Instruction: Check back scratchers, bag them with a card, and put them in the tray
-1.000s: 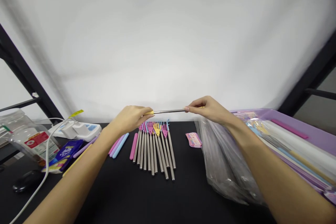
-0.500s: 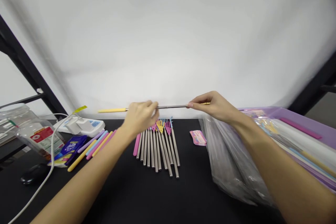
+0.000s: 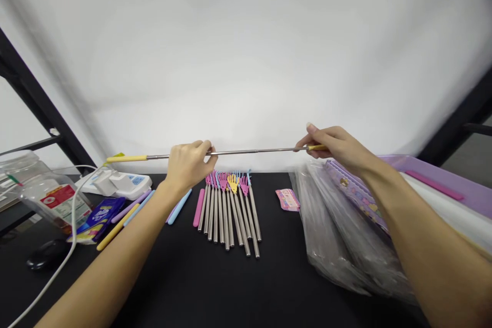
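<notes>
A telescopic back scratcher (image 3: 238,152) is stretched out level above the black table, its yellow handle at the left. My left hand (image 3: 191,161) is closed round the metal rod, right of the handle. At the other end my right hand (image 3: 332,143) has its fingers curled at the yellow head, thumb raised; the head is partly hidden by the fingers. Below lies a row of metal back scratchers (image 3: 228,215) with pink, yellow and blue claw heads pointing to the wall. A pink grip (image 3: 199,207) rests at the row's left, and a light blue grip (image 3: 180,207) farther left.
Clear plastic bags (image 3: 342,236) and a pink label card (image 3: 288,199) lie right of the row. A purple bin (image 3: 434,169) stands at far right. At left are a power strip (image 3: 134,184), a clear jar (image 3: 49,195), a blue packet (image 3: 102,218) and a mouse (image 3: 48,254).
The rod has been drawn out longer: my left hand and the yellow handle moved left, my right hand moved right. My right thumb has lifted. Purple patterned packaging now shows by the bin.
</notes>
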The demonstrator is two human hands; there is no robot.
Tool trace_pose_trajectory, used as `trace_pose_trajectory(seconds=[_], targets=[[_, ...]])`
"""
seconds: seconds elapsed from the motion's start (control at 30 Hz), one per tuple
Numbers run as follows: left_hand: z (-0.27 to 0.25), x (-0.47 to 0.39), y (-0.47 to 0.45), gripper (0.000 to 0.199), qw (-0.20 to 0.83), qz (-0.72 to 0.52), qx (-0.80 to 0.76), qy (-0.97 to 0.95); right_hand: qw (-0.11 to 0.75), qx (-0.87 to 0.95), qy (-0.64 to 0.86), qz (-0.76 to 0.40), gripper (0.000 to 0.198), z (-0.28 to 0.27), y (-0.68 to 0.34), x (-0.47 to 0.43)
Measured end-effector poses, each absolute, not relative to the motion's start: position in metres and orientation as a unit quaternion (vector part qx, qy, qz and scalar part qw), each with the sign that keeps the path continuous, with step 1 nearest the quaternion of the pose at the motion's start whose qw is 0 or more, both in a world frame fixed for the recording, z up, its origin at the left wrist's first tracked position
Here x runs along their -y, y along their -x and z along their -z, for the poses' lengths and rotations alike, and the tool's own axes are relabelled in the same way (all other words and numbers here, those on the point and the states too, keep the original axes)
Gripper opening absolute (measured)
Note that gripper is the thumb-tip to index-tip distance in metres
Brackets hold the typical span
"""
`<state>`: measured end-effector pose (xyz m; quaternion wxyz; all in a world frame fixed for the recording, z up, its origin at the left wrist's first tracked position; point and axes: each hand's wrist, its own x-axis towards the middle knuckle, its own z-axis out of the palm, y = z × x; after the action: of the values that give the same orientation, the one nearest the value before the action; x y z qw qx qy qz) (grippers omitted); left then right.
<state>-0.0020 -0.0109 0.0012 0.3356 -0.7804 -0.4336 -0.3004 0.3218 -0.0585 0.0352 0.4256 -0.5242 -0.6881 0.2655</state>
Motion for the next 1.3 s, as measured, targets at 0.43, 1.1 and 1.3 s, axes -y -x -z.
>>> trace_pose_trajectory(seconds=[0.43,1.1,1.3], targets=[[0.001,0.012,-0.007,0.018,0.305,0.194,0.452,0.816,0.453,0.629,0.537,-0.333,0.076,-0.026,-0.287,0.047],[0.014,-0.010,0.014,0.014,0.275,0.179,0.424,0.844,0.319,0.772,0.488,-0.254,0.040,-0.024,-0.303,0.050],[0.009,0.022,-0.028,0.017,0.331,0.237,0.374,0.834,0.355,0.776,0.452,-0.262,0.040,-0.023,-0.276,0.054]])
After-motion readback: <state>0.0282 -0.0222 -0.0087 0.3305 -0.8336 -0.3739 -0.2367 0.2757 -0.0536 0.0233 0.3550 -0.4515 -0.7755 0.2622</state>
